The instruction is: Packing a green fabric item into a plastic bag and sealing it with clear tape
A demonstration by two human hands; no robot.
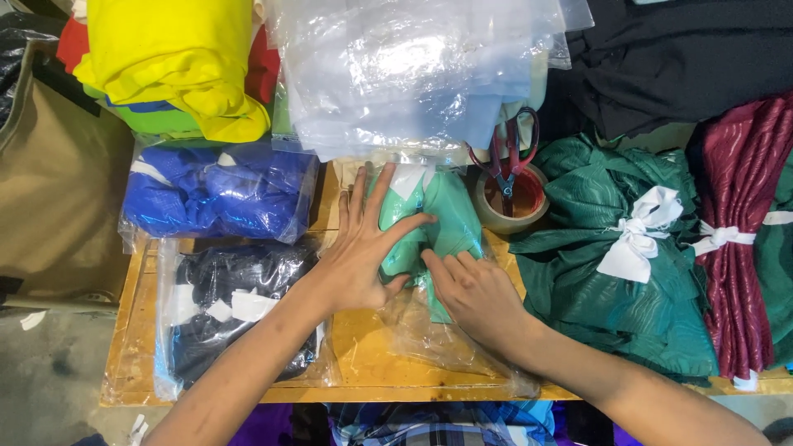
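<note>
I take the light-green folded cloth in its clear plastic bag point(429, 223) as my landmark; it lies on the yellow wooden table point(363, 347), mid-table. Far left of it sits a bagged royal-blue fabric bundle point(219, 190), with a bagged black fabric bundle point(231, 306) just below that. My left hand point(363, 248) lies flat on the green cloth, fingers spread and pressing, gripping nothing. My right hand point(475, 289) presses on its lower right edge, fingers bent and pushing into the bag, not closed round anything. Just right of the cloth stands a roll of tape point(512, 202) with red-handled scissors point(512, 153) stuck in it. Further right lies a dark-green fabric bundle tied with a white strip point(628, 272).
</note>
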